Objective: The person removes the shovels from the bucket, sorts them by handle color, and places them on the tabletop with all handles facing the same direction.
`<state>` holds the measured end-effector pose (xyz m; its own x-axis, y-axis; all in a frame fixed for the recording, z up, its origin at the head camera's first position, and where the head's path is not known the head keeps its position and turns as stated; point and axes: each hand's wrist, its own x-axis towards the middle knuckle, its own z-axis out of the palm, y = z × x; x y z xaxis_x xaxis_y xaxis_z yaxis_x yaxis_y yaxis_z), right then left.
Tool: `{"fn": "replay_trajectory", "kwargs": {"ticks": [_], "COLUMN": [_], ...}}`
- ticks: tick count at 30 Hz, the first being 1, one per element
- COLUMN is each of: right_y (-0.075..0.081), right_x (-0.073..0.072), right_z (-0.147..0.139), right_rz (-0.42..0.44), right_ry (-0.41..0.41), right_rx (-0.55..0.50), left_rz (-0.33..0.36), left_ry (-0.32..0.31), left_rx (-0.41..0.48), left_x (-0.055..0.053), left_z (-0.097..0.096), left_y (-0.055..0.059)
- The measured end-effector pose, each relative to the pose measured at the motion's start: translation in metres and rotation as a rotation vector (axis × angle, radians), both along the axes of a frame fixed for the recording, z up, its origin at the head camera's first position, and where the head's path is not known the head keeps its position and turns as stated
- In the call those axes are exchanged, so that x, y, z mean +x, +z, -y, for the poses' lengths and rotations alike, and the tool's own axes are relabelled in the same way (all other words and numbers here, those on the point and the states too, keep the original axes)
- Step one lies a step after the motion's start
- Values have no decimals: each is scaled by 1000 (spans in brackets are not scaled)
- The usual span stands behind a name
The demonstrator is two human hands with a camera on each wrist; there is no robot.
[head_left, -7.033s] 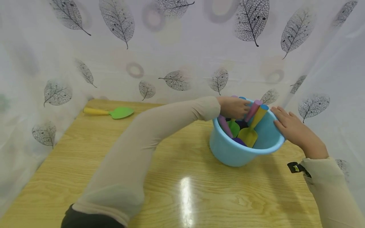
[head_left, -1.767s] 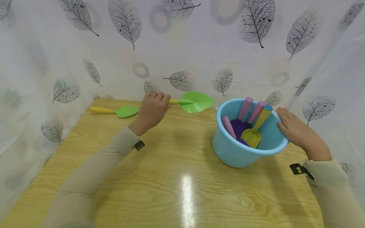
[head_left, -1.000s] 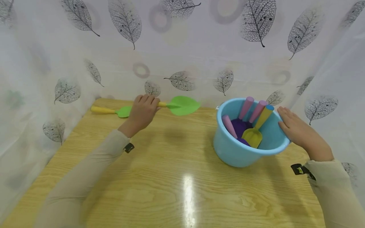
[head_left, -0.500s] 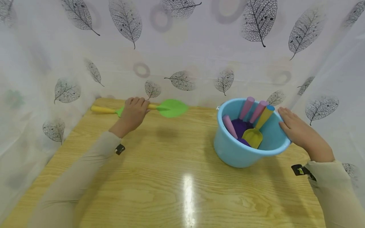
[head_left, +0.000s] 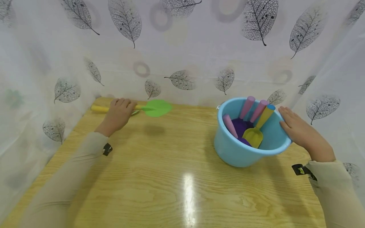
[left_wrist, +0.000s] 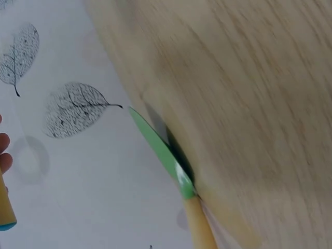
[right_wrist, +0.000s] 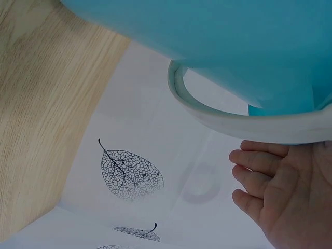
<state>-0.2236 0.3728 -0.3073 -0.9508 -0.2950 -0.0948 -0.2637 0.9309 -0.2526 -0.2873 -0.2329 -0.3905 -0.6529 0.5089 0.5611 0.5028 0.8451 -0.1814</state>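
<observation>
My left hand grips the yellow handle of a toy trowel, whose green blade points right above the table. Its handle end shows at the left edge of the left wrist view. Beneath that hand a second trowel of the same colours lies on the table, partly covered; its green blade appears edge-on in the left wrist view. At the right, my right hand rests with straight fingers against the rim of a light blue bucket. From below, the right wrist view shows the extended fingers beside the bucket's white handle.
Inside the bucket stand a yellow scoop with a blue handle end and several purple tools with pink handles. A leaf-printed white curtain borders the wooden table at the back and both sides.
Seven seconds ago my left hand was inside the bucket. Now it has carried the green trowel out and leftward, lowering over the lying trowel. My right hand has stayed at the rim.
</observation>
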Motion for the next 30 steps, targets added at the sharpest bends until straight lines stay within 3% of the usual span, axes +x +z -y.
{"fn": "replay_trajectory", "kwargs": {"ticks": [4,13,21,30], "right_y": [0,-1,-1,-1], "right_x": [0,0,-1,-2], "right_z": [0,0,0,0], "right_rz": [4,-2,-3,6], "right_ry": [-3,-2,-9,-15], "right_rx": [1,-6,-12,-15], "left_rz": [21,144,168,229], "left_ry": [8,24,32,56], "left_rx": [-6,2,-27,-45], "left_x": [2,4,2,7], "left_z": [12,39,67,93], "left_y": [-2,-9,-24,-33]}}
